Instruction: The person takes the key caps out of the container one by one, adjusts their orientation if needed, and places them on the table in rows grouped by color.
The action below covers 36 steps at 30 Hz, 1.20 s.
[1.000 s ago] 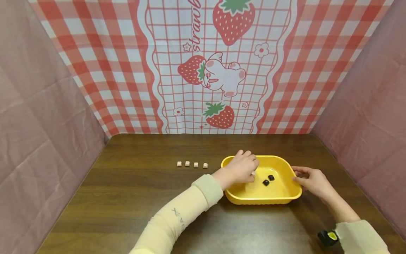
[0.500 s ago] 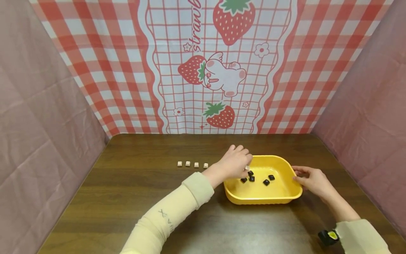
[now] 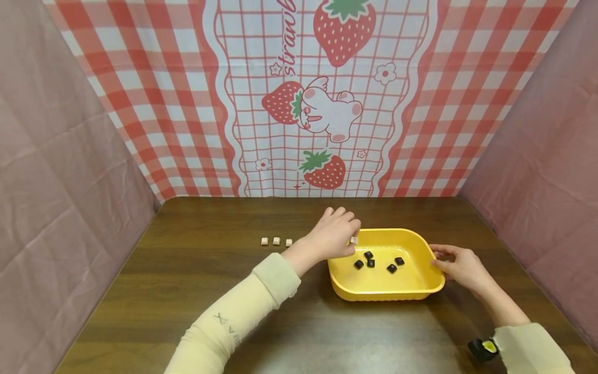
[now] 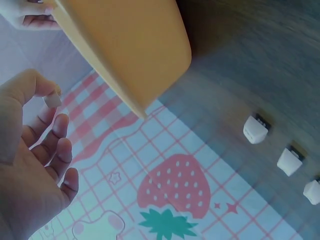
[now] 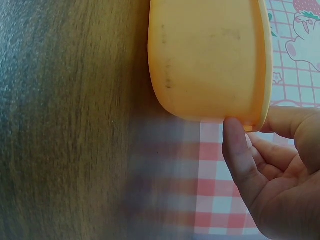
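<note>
In the head view my left hand [image 3: 330,234] is over the left end of a yellow plastic tub [image 3: 388,296]. It pinches a small white keycap [image 3: 354,240] between thumb and finger; the left wrist view shows this keycap [image 4: 52,99] at the fingertips, the other fingers loosely bent. Several black keycaps [image 3: 391,268] lie scattered on the tub's floor. At the tub's right end my right hand [image 3: 462,266] grips the rim. In the right wrist view the thumb [image 5: 239,147] presses the outer wall [image 5: 210,75], fingers bent at the rim.
White keycaps [image 3: 276,241] sit in a row on the brown wooden table [image 3: 196,291], left of the tub. My left forearm passes in front of the row's right end. A strawberry-print cloth [image 3: 322,104] hangs behind the table, with pink cloth [image 3: 70,171] at the sides.
My left hand has moved left and slightly up from inside the tub, with the white keycap in its fingers. Black keycaps it covered now show. The right hand has stayed at the rim.
</note>
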{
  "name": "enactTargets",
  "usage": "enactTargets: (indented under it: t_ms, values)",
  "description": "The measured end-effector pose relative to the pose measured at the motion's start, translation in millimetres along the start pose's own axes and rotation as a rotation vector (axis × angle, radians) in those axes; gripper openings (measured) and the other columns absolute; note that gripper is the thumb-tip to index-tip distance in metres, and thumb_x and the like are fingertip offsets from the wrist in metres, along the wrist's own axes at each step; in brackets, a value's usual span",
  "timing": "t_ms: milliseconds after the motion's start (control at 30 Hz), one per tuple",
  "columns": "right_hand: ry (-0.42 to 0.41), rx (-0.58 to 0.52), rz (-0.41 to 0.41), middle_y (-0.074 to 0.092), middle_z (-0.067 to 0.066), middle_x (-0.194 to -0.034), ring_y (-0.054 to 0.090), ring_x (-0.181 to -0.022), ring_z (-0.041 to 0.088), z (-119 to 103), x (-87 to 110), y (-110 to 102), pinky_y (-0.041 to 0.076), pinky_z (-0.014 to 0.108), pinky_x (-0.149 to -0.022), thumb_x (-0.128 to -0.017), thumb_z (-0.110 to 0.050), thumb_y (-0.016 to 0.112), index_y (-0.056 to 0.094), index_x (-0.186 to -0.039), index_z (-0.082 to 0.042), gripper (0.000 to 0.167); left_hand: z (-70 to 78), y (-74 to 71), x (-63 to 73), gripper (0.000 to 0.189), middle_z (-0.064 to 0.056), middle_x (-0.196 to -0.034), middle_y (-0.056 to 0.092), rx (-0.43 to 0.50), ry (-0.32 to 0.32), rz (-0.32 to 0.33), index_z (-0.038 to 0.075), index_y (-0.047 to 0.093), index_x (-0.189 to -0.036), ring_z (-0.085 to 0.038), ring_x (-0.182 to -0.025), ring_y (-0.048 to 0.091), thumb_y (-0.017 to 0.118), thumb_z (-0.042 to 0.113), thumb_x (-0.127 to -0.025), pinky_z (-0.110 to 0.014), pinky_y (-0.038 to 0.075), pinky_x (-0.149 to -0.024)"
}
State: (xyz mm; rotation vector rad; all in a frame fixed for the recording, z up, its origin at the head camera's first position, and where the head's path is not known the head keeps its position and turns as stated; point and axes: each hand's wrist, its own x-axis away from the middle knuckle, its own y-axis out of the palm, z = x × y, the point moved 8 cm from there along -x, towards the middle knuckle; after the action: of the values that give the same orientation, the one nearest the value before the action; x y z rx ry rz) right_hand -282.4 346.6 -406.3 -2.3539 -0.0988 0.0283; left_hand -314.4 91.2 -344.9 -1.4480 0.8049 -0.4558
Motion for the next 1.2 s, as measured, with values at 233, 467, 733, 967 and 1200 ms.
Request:
enactTargets:
  t_ms: [233,467,733,967,1200]
  values:
    - [0.003,0.006,0.002,0.059,0.027,-0.104,0.061,-0.069,0.010,0,0.2,0,0.055,0.030,-0.058,-0.087,-0.010,0.064,0.049,-0.126,0.014,0.048,-12.4,-9.5,10.0,0.017,0.009,-0.094,0.051,0.009,-0.017,0.045,0.024,0.057,-0.090,-0.013,-0.092,0.042,0.066,0.036,-0.082,-0.032,0.030,-0.079]
    - [-0.001,0.021,0.009,0.060,0.026,-0.103,0.060,-0.069,0.011,-1,0.6,-1,0.055,0.030,-0.058,-0.087,-0.010,0.064,0.050,-0.125,0.014,0.048,-30.8,-13.9,23.6,0.020,0.008,-0.091,0.051,0.029,-0.051,0.078,0.022,0.056,-0.088,-0.014,-0.088,0.043,0.069,0.032,-0.077,-0.032,0.030,-0.078]
    - [0.003,0.034,0.013,0.058,0.022,-0.102,0.058,-0.069,0.010,-2,1.2,-1,0.055,0.030,-0.059,-0.087,-0.011,0.064,0.049,-0.127,0.012,0.048,-51.6,-14.6,38.3,0.018,0.007,-0.087,0.050,0.061,-0.088,0.123,0.022,0.056,-0.085,-0.014,-0.085,0.041,0.068,0.029,-0.075,-0.033,0.030,-0.079]
    - [0.008,0.033,0.007,0.060,0.024,-0.104,0.059,-0.071,0.009,0,1.2,0,0.055,0.029,-0.060,-0.088,-0.014,0.064,0.048,-0.128,0.012,0.050,-69.6,-16.6,53.8,0.017,0.008,-0.083,0.048,0.071,-0.113,0.163,0.021,0.055,-0.083,-0.014,-0.083,0.039,0.068,0.025,-0.071,-0.032,0.029,-0.077]
    - [0.017,0.032,-0.001,0.060,0.026,-0.105,0.060,-0.073,0.010,2,1.1,0,0.055,0.029,-0.061,-0.088,-0.016,0.065,0.048,-0.127,0.012,0.051,-86.2,-17.7,67.5,0.018,0.009,-0.085,0.049,0.092,-0.136,0.185,0.021,0.054,-0.083,-0.014,-0.083,0.040,0.068,0.024,-0.071,-0.033,0.029,-0.078]
